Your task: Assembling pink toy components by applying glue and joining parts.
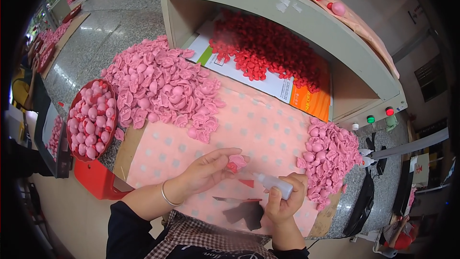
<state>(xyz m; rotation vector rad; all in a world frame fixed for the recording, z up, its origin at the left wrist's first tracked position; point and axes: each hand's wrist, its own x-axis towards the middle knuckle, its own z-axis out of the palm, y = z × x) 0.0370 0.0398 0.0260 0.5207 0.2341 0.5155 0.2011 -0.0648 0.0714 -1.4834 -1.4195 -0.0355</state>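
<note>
In my left hand point(201, 171) I pinch a small pink molded piece point(239, 160) with a red part point(232, 167) on its near side. My right hand point(289, 200) is wrapped round a translucent squeeze bottle point(279, 186), whose narrow nozzle points left toward the pink piece. A small gap seems to lie between nozzle and piece. Both hands are over the pink spotted cloth point(249, 115). Below them lie a red scrap point(247, 182) and a dark, flat, irregular piece point(245, 216).
Pink ruffled pieces form a large pile point(153, 84) at the left. Another pink pile point(330, 158) lies at the right. Small red pieces point(268, 50) fill the inside of a grey open-fronted box point(268, 5). A red basket point(111, 139) holds round pink-and-red pieces, above a red stool point(98, 180).
</note>
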